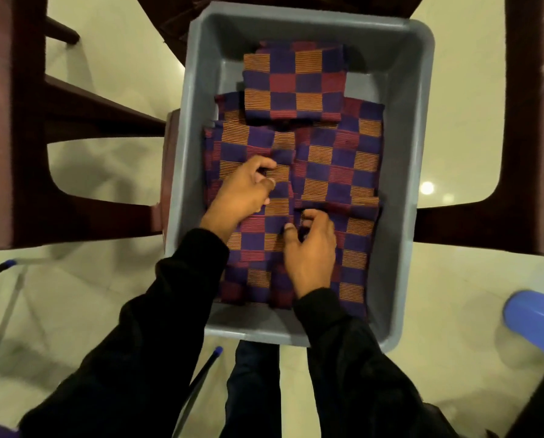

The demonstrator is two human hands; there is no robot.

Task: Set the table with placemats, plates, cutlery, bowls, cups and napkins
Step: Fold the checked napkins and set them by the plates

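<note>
1. Placemats [337, 172], folded and woven in a check of purple, red and orange, fill a grey plastic bin [400, 83] seen from above.
2. One smaller folded piece [296, 83] lies on top of the others at the far end of the bin.
3. Left hand [245, 188] sits on the left stack, fingers curled and pinching a fold of the cloth between thumb and fingertips.
4. Right hand [311, 248] rests on the near part of the pile, just beside the left hand, its fingers bent and gripping the edge of a folded mat.
5. Both arms wear black sleeves [157, 327].
6. Bin rests on dark red-brown wooden furniture [21, 121] over a pale tiled floor [74, 295].
7. Blue rounded object [536, 317], blurred, shows at the right edge.
</note>
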